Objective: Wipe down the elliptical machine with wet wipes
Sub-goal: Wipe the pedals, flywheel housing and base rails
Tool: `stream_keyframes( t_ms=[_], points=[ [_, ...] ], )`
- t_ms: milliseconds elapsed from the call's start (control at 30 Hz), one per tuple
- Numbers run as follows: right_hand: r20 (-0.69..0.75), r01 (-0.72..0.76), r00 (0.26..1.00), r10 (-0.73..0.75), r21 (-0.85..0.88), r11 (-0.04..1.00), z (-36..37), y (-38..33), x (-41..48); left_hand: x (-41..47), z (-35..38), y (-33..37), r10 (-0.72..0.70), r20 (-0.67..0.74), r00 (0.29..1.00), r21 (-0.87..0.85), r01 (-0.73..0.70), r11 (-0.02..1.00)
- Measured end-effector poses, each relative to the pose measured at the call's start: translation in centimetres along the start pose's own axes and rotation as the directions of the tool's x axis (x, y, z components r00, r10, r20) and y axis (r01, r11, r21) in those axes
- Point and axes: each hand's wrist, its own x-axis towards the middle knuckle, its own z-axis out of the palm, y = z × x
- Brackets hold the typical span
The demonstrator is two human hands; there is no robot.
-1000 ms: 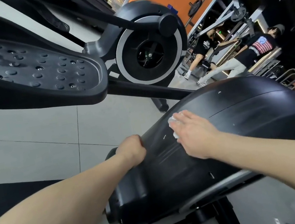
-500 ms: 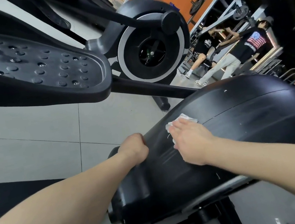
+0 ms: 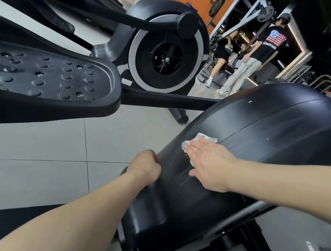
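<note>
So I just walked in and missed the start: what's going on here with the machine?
A person is wiping the elliptical's curved black cover. Their right hand lies flat, pressing a white wet wipe against it. Their left hand grips the cover's near edge, apparently to brace. Damp-looking streaks show on the cover between the hands. The studded foot pedal sits above to the left, untouched.

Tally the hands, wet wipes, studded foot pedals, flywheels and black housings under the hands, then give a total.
Hands: 2 (left hand, right hand)
Wet wipe: 1
Studded foot pedal: 1
Flywheel: 1
Black housing: 1
Total: 6
</note>
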Motion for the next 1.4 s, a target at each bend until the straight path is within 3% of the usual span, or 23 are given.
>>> stream_keyframes(
  t_ms=[133, 233, 333, 400, 467, 533, 633, 733, 800, 900, 1000, 1067, 1133, 1267, 1333, 1400],
  points=[
    [0.084, 0.062, 0.995, -0.047, -0.184, 0.981, -0.6, -4.9, 2.3, 0.2, 0.5, 0.1, 0.016, -0.01, 1.0, -0.016, -0.017, 1.0],
    [0.176, 0.133, 0.979, -0.104, -0.165, 0.977, -1.0, -7.8, 4.1, 0.1, 0.3, -0.5, 0.018, -0.022, 1.0, 0.007, -0.018, 1.0],
    [0.162, 0.237, 0.963, -0.213, -0.14, 0.962, -1.2, -6.2, 3.5, 0.1, -0.3, -0.8, 0.008, -0.028, 1.0, 0.007, -0.008, 1.0],
    [0.17, 0.187, 0.972, -0.164, -0.126, 0.974, -1.9, -3.1, 2.4, 0.0, -0.5, -0.6, 0.005, -0.014, 1.0, 0.0, -0.005, 1.0],
    [0.073, -0.014, 0.997, 0.018, -0.058, 0.998, -1.8, -0.3, 1.8, 0.0, -0.4, -0.3, 0.005, -0.006, 1.0, -0.02, -0.005, 1.0],
    [0.085, -0.13, 0.987, 0.137, -0.089, 0.987, -1.2, -0.2, 1.7, -0.1, -0.3, 0.1, 0.0, -0.001, 1.0, -0.041, 0.0, 0.999],
    [0.07, -0.08, 0.992, 0.102, -0.27, 0.96, -1.8, -4.6, 1.7, -0.1, -0.2, 0.2, 0.005, -0.001, 1.0, -0.052, -0.005, 0.999],
    [0.17, 0.052, 0.985, -0.016, -0.211, 0.976, -1.6, -7.8, 1.6, -0.5, -0.1, 0.1, 0.013, 0.012, 1.0, -0.036, -0.013, 0.999],
    [0.15, 0.101, 0.986, -0.075, -0.17, 0.98, -1.3, -6.2, 2.0, -0.6, -0.1, 0.1, 0.01, 0.015, 1.0, -0.036, -0.01, 0.999],
    [0.067, -0.085, 0.993, 0.098, -0.176, 0.981, -0.7, -0.6, 2.5, -0.7, -0.4, 0.4, 0.022, 0.014, 1.0, -0.031, -0.022, 0.999],
    [0.049, -0.296, 0.951, 0.306, -0.15, 0.943, 0.0, 1.7, 2.5, -0.9, -0.4, 0.6, 0.006, 0.02, 1.0, -0.043, -0.005, 0.999],
    [0.07, -0.273, 0.955, 0.287, -0.164, 0.948, -0.2, -0.9, 3.0, -0.6, -0.2, 0.7, 0.005, 0.001, 1.0, -0.052, -0.005, 0.999],
    [0.109, -0.122, 0.983, 0.148, -0.213, 0.969, -0.2, -5.0, 3.5, -0.5, 0.2, 0.9, 0.015, -0.015, 1.0, -0.053, -0.016, 0.998],
    [0.164, -0.031, 0.986, 0.035, -0.026, 0.999, 0.8, -6.9, 4.4, -0.5, 0.5, 1.1, 0.06, -0.027, 0.998, -0.017, -0.061, 0.998],
    [0.141, -0.145, 0.982, 0.128, 0.117, 0.983, 0.4, -3.8, 4.4, -0.6, 0.4, 1.4, 0.072, -0.053, 0.996, -0.022, -0.073, 0.997],
    [0.089, -0.335, 0.942, 0.323, 0.245, 0.91, -0.7, 0.9, 3.8, -0.5, 0.2, 2.3, 0.086, -0.059, 0.995, -0.041, -0.089, 0.995]
  ],
)
